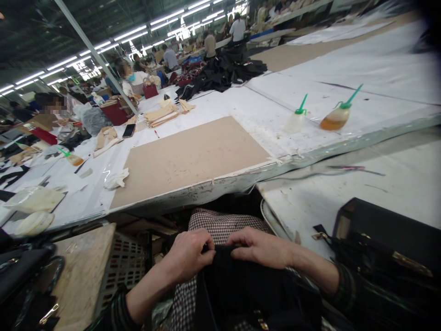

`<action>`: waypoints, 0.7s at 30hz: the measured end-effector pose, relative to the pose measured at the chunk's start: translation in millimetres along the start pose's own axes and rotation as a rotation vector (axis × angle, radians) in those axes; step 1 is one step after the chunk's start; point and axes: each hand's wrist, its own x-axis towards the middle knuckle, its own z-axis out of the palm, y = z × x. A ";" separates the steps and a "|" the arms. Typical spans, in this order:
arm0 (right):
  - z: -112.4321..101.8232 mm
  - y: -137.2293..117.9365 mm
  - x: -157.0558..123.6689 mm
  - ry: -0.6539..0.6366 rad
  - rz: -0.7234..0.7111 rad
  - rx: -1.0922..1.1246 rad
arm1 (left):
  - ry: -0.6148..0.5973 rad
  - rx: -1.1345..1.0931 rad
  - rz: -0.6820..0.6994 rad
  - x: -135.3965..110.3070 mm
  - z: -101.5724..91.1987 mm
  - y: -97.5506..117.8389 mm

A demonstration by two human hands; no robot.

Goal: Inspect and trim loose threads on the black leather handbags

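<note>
A black handbag (pixel 251 287) rests in my lap over a checked cloth (pixel 213 223), its gold hardware showing near the bottom of the view. My left hand (pixel 191 253) pinches the bag's top edge between thumb and fingers. Just to the right, my right hand (pixel 258 247) grips the same edge, thumb below and fingers bent over it. Only a short stretch of the rim shows between the two hands. The bag's lower part is dark and partly out of view.
Ahead lies a worktable with a brown board (pixel 196 156). Two glue bottles (pixel 336 117) with green nozzles stand farther right. Another black bag (pixel 389 243) sits on the right-hand table. At left are a plastic crate (pixel 126 262) and a wooden board (pixel 84 271). Several people work beyond.
</note>
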 end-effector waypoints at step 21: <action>1.5 -7.1 -4.6 0.015 -0.051 0.024 | 0.016 0.062 -0.032 -3.1 3.1 6.0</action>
